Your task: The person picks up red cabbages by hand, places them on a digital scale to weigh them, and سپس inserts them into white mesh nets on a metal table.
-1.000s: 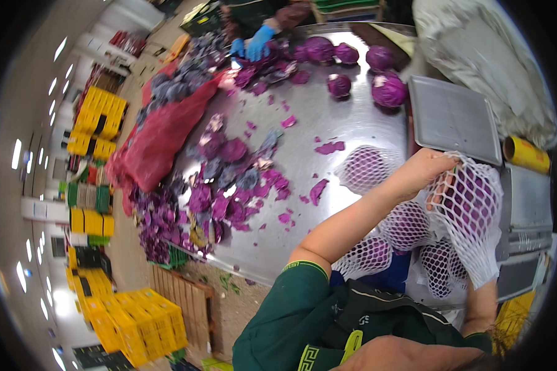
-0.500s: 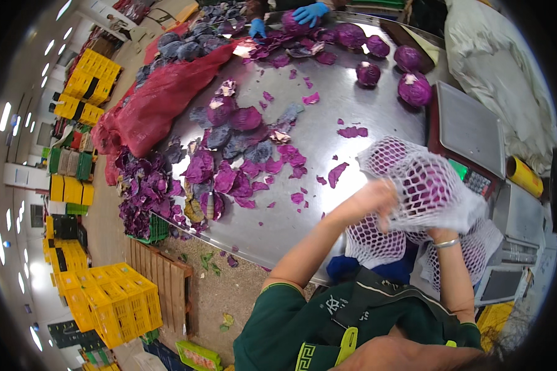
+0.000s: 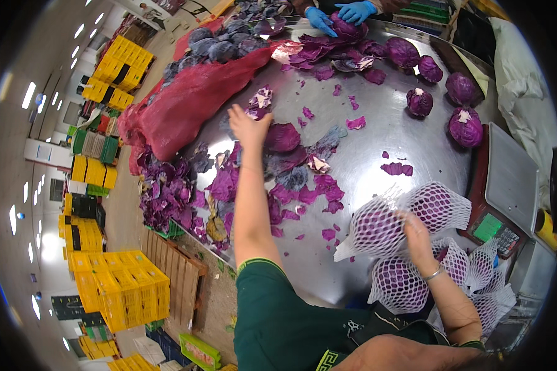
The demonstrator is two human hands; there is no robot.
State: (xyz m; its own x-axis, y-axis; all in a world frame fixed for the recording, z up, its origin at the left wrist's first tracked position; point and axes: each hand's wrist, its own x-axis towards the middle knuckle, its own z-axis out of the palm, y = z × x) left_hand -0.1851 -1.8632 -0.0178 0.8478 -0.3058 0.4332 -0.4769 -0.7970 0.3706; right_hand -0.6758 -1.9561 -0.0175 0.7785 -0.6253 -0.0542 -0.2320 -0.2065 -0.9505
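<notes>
My left hand [image 3: 250,128] is stretched out over the leaf pile, fingers spread, next to a red cabbage [image 3: 260,110] with a pale cut stem; its palm side is hidden. Another red cabbage [image 3: 283,137] lies just right of that hand. On the near right of the metal table, my right hand [image 3: 418,240] grips the side of a red cabbage in a white foam net [image 3: 377,227]. A second netted cabbage [image 3: 436,207] touches it from behind. Nearer to me sits one more netted cabbage [image 3: 399,285], with further netted ones beside my right wrist.
Loose purple leaves [image 3: 223,185] cover the table's left side, beside a red mesh sack [image 3: 179,114] of cabbages. A scale [image 3: 510,179] stands at the right. Across the table, a co-worker's blue-gloved hands [image 3: 356,12] hold a cabbage. Bare cabbages [image 3: 465,128] sit at the far right.
My left hand has left the netted cabbages and swung far left to the leaf pile. The netted cabbage under my right hand now lies on the table. The view has shifted.
</notes>
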